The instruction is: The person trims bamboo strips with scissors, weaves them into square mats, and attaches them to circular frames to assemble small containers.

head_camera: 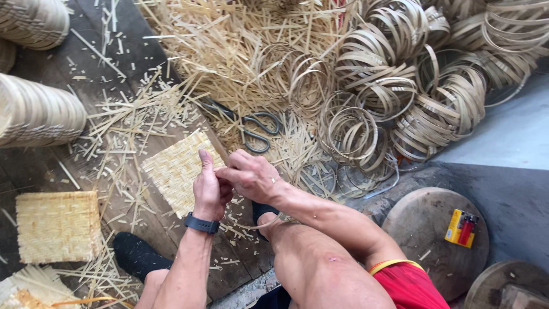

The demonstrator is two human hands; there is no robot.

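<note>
My left hand (209,189), with a dark band on its wrist, is closed with the thumb up, pinching a thin bamboo strip. My right hand (249,174) meets it, fingers closed on the same strip, which curves down as a hoop (260,226) past my right knee. Both hands hover over a square woven bamboo mat (171,169) lying on the dark wooden floor.
Scissors (254,129) lie among bamboo offcuts beyond the hands. Piles of bamboo hoops (400,86) fill the upper right. Stacked woven baskets (34,111) sit at left, a stack of square mats (57,226) lower left. A round wooden stool (423,229) holds a yellow and red packet (462,228).
</note>
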